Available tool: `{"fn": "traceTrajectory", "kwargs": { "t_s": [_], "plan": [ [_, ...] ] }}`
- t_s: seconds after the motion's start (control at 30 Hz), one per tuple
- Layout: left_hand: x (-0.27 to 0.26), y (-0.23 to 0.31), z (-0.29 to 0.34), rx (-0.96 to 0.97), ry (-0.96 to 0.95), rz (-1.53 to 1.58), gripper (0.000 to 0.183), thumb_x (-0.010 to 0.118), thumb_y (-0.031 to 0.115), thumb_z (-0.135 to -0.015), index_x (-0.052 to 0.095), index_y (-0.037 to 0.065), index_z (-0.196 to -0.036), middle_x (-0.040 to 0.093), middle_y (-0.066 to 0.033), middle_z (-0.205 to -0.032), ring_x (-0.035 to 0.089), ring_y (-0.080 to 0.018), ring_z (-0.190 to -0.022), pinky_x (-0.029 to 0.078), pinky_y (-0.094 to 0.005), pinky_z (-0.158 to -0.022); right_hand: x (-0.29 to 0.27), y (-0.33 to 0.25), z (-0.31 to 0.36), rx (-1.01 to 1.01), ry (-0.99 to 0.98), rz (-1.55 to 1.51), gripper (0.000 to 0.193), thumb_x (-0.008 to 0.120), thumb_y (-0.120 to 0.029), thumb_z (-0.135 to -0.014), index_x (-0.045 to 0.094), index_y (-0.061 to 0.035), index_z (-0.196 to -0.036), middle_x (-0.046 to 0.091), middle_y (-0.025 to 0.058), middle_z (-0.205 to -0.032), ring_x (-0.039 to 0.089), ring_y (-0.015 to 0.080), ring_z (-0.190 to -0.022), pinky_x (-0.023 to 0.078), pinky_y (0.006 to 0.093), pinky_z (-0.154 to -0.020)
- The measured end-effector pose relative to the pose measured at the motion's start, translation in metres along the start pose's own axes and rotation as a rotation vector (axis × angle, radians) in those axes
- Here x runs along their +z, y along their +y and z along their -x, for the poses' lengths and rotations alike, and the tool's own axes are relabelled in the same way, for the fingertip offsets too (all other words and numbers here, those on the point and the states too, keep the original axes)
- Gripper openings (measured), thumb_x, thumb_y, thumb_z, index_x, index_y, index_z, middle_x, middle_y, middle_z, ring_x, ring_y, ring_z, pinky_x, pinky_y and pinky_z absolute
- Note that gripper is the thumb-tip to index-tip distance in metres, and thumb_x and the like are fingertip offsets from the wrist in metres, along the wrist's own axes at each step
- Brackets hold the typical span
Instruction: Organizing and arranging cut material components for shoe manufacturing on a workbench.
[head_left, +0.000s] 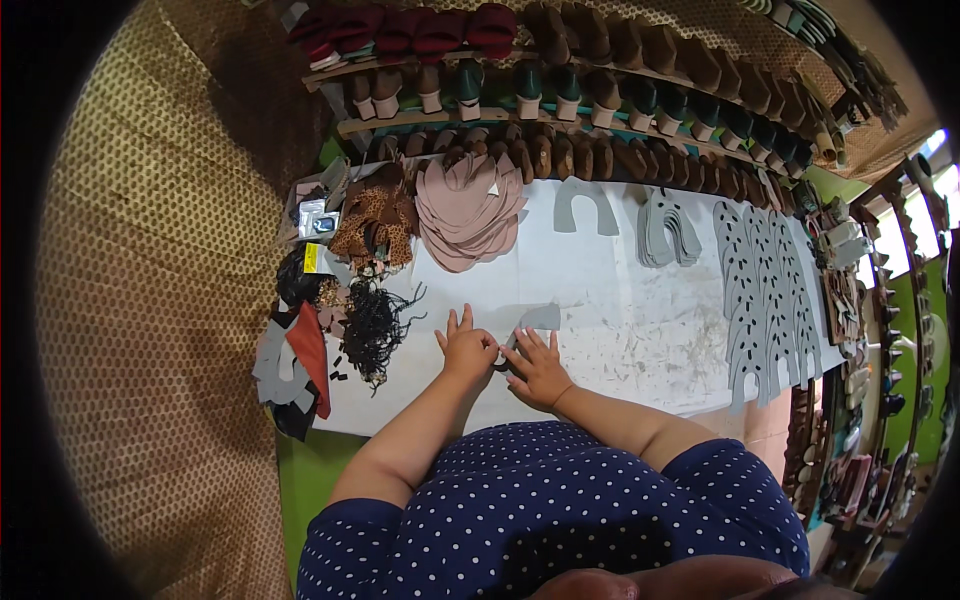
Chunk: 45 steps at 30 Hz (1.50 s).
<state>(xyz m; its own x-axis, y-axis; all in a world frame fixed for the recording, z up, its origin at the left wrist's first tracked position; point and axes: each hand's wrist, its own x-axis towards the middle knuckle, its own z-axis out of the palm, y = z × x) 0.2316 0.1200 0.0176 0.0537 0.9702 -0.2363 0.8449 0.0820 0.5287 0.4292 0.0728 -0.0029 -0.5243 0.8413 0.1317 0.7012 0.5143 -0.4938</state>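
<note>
A grey curved shoe piece [541, 317] lies flat on the white-covered table [610, 320] in front of me. My right hand [538, 374] rests on its near part, fingers spread out. My left hand [468, 350] is at the piece's left edge, its thumb and index finger pinched together and the other fingers raised. What the pinch holds is too small to make out. A dark bit shows between my two hands, partly hidden. To the left lies a tangled heap of black strips [376, 325] with small black pieces beside it.
Fanned pink cut pieces [470, 215] and leopard-print pieces [375, 225] lie at the far left. Beyond my hands are a single grey U-shaped piece [586, 208] and a grey stack [668, 230]. Rows of grey pieces with dark spots [765, 300] cover the right. Shelves of shoe lasts [640, 60] stand behind.
</note>
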Motion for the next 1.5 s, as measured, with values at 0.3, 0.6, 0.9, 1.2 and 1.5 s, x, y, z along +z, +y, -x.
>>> {"fn": "traceTrajectory", "kwargs": {
  "t_s": [0.3,0.6,0.9,1.2,1.5],
  "plan": [
    [-0.019,0.005,0.010,0.278,0.085,-0.035,0.005,0.072,0.015,-0.081,0.076,0.016,-0.084,0.029,-0.0198,-0.163,0.016,-0.0453,-0.151,0.008,-0.0675,-0.117,0.001,0.002,0.001,0.003,0.003,0.010,0.064,0.062,-0.042,-0.091,0.044,-0.0237,-0.150,0.028,0.0181,-0.161,0.021,0.0391,-0.151,0.008,0.0714,-0.115],
    [-0.012,0.006,0.003,0.376,0.019,-0.176,0.004,0.069,0.009,-0.083,0.071,0.012,-0.086,0.050,-0.0107,-0.152,0.028,-0.0364,-0.150,0.008,-0.0685,-0.117,0.000,0.000,0.000,0.000,-0.006,-0.001,0.064,0.062,-0.042,-0.091,0.044,-0.0235,-0.150,0.028,0.0178,-0.161,0.021,0.0392,-0.151,0.008,0.0719,-0.115],
    [-0.014,0.005,-0.001,0.405,-0.017,-0.216,0.007,0.064,0.007,-0.086,0.068,0.011,-0.089,0.057,-0.0067,-0.145,0.033,-0.0309,-0.148,0.010,-0.0701,-0.116,0.001,0.001,-0.001,0.000,-0.002,-0.001,0.064,0.062,-0.042,-0.091,0.044,-0.0257,-0.150,0.029,0.0172,-0.161,0.022,0.0389,-0.150,0.009,0.0727,-0.114],
    [-0.006,-0.013,0.019,0.386,0.177,0.050,0.032,0.072,0.034,-0.079,0.067,0.008,-0.098,0.046,-0.0151,-0.154,0.029,-0.0416,-0.147,0.011,-0.0688,-0.116,0.004,0.005,0.001,0.018,0.022,-0.034,0.081,0.060,-0.044,-0.091,0.030,-0.0051,-0.155,0.028,0.0187,-0.162,0.025,0.0380,-0.150,0.008,0.0692,-0.116],
    [-0.010,0.009,0.014,0.011,0.124,-0.236,0.046,0.067,0.036,-0.088,0.062,0.009,-0.125,0.030,-0.0126,-0.163,0.022,-0.0384,-0.151,0.010,-0.0687,-0.117,0.004,0.004,0.000,0.016,0.013,-0.026,0.080,0.059,-0.044,-0.091,0.030,-0.0064,-0.156,0.031,0.0195,-0.160,0.025,0.0376,-0.150,0.007,0.0685,-0.117]
  ]
}}
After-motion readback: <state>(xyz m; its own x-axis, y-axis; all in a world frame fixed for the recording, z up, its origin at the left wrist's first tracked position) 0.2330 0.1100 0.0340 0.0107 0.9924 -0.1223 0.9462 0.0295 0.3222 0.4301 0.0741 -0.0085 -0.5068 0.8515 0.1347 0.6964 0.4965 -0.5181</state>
